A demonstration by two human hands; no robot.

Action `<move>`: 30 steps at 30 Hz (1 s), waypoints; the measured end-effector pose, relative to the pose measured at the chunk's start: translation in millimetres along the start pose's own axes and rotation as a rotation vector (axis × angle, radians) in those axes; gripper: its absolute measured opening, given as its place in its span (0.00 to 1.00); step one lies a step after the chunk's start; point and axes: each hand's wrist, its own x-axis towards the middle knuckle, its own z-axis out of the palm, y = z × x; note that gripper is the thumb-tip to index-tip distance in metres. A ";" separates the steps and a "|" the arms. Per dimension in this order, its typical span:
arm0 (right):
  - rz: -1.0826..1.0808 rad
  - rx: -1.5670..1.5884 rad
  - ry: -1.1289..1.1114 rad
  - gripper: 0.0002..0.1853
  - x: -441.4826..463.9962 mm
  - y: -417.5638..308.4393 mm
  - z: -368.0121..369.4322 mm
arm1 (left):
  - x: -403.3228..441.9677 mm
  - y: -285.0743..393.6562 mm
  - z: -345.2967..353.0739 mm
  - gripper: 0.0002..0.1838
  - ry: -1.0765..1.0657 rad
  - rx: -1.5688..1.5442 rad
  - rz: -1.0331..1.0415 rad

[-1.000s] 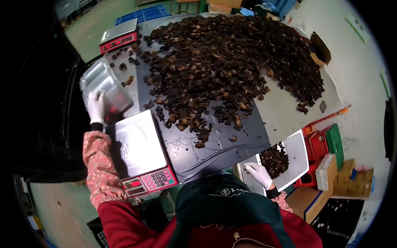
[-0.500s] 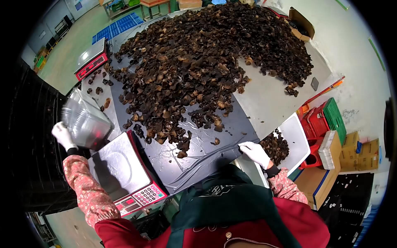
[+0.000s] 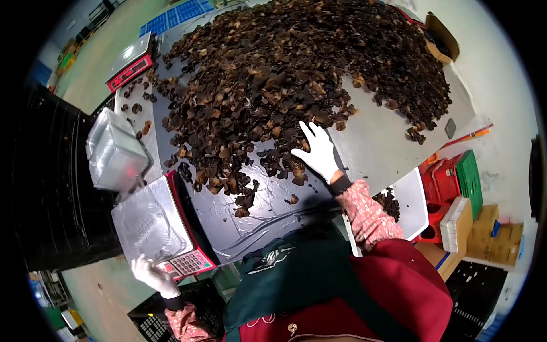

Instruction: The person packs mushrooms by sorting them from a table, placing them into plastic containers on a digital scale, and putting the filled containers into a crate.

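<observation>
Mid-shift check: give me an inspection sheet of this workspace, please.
Surface: dark sheet over part of the table, wrinkled near the front edge.
Job's things: large pile of dark pieces; clear tray on the near scale; stacked clear trays beside it; white bin partly behind the right sleeve.
Clutter: loose pieces near the far scale.
Hands: left hand at the clear tray's near edge, grip unclear; right hand open, fingers spread at the pile's near edge.
Cables: nothing seen.
Surroundings: blue pallet, green crate, cardboard boxes.
</observation>
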 end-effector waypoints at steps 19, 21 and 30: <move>-0.431 -0.107 -0.069 0.49 -66.4 -21.5 -7.2 | 93.4 269.7 165.2 0.36 -0.767 -0.265 -0.056; -0.415 -0.056 -0.001 0.51 -55.1 -10.6 -1.6 | 98.5 273.3 181.7 0.38 -0.806 -0.207 -0.078; -0.779 -0.151 -0.411 0.50 31.2 -56.8 12.6 | 86.5 264.7 188.3 0.15 -0.758 -0.195 -0.048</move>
